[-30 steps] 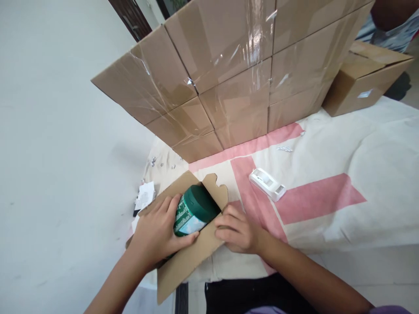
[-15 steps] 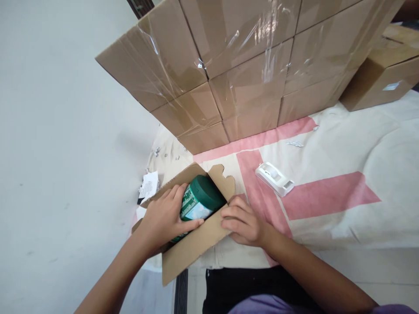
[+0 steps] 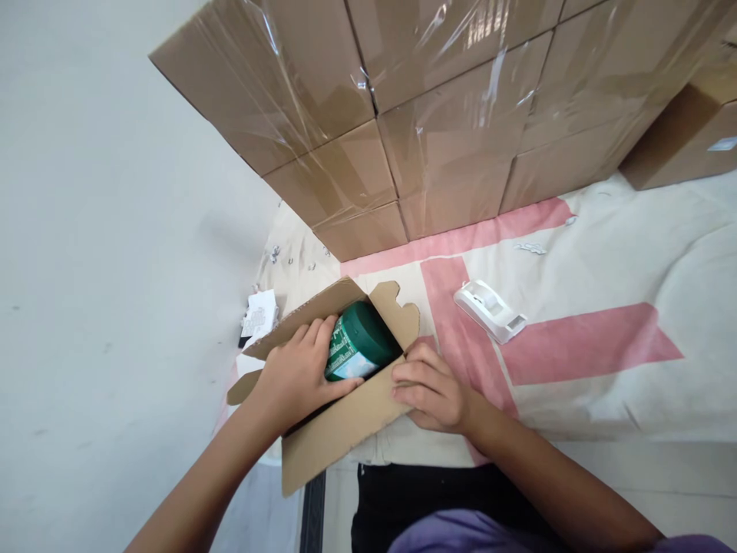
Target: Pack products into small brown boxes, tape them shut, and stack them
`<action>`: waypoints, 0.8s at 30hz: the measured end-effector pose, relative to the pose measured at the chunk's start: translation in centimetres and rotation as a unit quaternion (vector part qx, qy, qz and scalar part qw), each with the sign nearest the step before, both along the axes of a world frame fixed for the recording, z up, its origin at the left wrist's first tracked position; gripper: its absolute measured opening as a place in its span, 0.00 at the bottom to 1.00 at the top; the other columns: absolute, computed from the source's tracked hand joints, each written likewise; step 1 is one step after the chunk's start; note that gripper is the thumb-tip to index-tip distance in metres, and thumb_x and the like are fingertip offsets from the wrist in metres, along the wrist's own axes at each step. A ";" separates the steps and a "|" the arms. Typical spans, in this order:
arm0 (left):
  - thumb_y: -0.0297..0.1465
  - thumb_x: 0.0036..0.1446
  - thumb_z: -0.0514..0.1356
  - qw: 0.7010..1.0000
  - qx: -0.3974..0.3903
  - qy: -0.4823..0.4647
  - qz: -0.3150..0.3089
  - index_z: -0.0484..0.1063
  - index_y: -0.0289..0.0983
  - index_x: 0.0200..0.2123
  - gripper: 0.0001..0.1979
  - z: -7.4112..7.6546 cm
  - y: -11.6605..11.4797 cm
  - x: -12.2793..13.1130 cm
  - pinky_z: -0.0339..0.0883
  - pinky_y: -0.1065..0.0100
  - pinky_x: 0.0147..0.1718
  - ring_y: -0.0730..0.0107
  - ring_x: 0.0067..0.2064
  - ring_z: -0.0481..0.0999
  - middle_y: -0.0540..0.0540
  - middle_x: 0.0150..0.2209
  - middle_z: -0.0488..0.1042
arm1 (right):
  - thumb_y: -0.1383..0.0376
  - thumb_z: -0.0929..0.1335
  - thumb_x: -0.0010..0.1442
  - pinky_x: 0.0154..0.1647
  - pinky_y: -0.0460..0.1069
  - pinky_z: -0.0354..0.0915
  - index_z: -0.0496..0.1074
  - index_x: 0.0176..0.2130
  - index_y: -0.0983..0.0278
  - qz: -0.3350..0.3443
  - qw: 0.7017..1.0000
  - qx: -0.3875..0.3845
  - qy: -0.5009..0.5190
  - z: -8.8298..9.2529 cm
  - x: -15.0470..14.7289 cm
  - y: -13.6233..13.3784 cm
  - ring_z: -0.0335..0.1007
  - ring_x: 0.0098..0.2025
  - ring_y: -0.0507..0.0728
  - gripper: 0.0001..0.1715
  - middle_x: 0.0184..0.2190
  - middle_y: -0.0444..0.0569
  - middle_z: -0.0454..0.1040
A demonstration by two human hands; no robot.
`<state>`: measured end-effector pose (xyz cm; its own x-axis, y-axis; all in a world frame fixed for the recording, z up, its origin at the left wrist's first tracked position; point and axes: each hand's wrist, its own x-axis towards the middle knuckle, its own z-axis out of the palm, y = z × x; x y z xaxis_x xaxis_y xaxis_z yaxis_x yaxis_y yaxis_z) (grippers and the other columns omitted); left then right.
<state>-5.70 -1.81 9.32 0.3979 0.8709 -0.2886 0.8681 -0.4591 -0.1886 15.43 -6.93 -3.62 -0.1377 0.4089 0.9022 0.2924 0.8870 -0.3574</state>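
My left hand [image 3: 299,376] is wrapped around a green plastic jar [image 3: 345,346] with a dark green lid and a printed label. The jar lies tilted inside an open cardboard box [image 3: 339,442], whose flaps stand outward. Part of the jar is hidden by my fingers and the box wall. At the box's right corner, my right hand [image 3: 431,388] grips the edge of the cardboard with curled fingers.
A tall stack of plastic-wrapped cartons [image 3: 449,146] stands behind the box. To the right lies a white tape dispenser [image 3: 490,310]. White papers [image 3: 262,313] sit near the wall [image 3: 104,230]. Another carton [image 3: 685,138] is at the far right on the cloth [image 3: 604,269].
The jar sits a little deeper in the box, with less of its label showing. My left hand has moved with it; my right hand keeps its grip. The view has shifted slightly.
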 end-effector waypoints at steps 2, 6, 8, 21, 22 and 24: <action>0.59 0.59 0.54 1.000 0.006 0.004 -0.006 0.54 0.32 0.68 0.46 -0.3 0.0 0.1 0.72 0.54 0.40 0.45 0.58 0.71 0.35 0.59 0.70 | 0.76 0.66 0.62 0.35 0.54 0.68 0.72 0.38 0.63 0.003 1.000 0.000 0.005 -0.1 0.0 0.0 0.62 0.36 0.58 0.09 0.37 0.53 0.75; 0.58 0.60 0.54 1.000 0.013 0.015 -0.022 0.58 0.31 0.66 0.43 -1.3 0.0 0.2 0.73 0.54 0.37 0.43 0.56 0.69 0.33 0.55 0.72 | 0.77 0.66 0.62 0.34 0.54 0.68 0.72 0.37 0.64 0.004 1.000 0.000 0.011 0.3 -0.1 0.0 0.61 0.36 0.58 0.10 0.37 0.54 0.75; 0.57 0.61 0.53 0.999 0.010 0.020 -0.037 0.59 0.31 0.65 0.42 -1.9 0.0 0.1 0.72 0.54 0.37 0.43 0.56 0.68 0.33 0.54 0.72 | 0.78 0.65 0.61 0.33 0.53 0.68 0.72 0.37 0.65 0.003 1.000 0.002 0.011 0.6 -0.1 0.0 0.62 0.36 0.57 0.11 0.36 0.54 0.74; 0.52 0.66 0.51 0.993 0.025 0.057 -0.101 0.65 0.22 0.61 0.38 -3.4 0.7 0.3 0.68 0.49 0.49 0.42 0.52 0.70 0.29 0.49 0.74 | 0.76 0.66 0.59 0.34 0.55 0.67 0.70 0.40 0.64 -0.001 1.000 -0.014 -0.007 0.3 0.1 -0.2 0.62 0.37 0.59 0.10 0.36 0.54 0.73; 0.51 0.66 0.51 0.993 0.028 0.053 -0.105 0.64 0.22 0.62 0.38 -3.6 0.7 0.3 0.68 0.49 0.49 0.41 0.51 0.70 0.28 0.49 0.74 | 0.75 0.67 0.58 0.35 0.55 0.66 0.70 0.40 0.64 -0.003 1.000 -0.014 -0.007 0.3 0.1 -0.1 0.62 0.37 0.59 0.10 0.36 0.54 0.73; 0.51 0.66 0.51 0.993 0.033 0.039 -0.109 0.64 0.21 0.62 0.39 -3.9 0.7 0.3 0.67 0.49 0.50 0.41 0.52 0.70 0.28 0.49 0.74 | 0.73 0.67 0.59 0.34 0.55 0.66 0.70 0.40 0.63 -0.006 1.000 -0.015 -0.006 0.4 0.2 0.0 0.62 0.37 0.59 0.08 0.36 0.53 0.73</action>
